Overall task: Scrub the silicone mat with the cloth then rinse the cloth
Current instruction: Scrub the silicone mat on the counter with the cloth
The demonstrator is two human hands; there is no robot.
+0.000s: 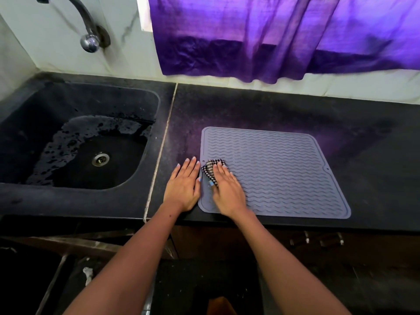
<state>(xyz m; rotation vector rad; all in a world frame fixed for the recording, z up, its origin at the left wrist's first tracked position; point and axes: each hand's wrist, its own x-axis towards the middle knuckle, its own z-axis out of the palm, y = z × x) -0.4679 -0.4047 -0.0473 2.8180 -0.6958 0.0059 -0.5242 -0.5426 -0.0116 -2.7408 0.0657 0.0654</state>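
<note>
A grey silicone mat (pixel 281 169) with wavy ridges lies flat on the black counter, close to its front edge. On the mat's left part sits a black-and-white checked cloth (pixel 210 169), bunched up. My right hand (pixel 227 189) presses down on the cloth, covering most of it. My left hand (pixel 184 185) rests flat on the counter, fingers spread, touching the mat's left edge. It holds nothing.
A black sink (pixel 75 142) with a wet bottom and a metal drain (pixel 100 159) lies to the left, a chrome tap (pixel 87 30) on the wall above it. Purple curtain (pixel 272 37) hangs behind the black counter (pixel 261 105).
</note>
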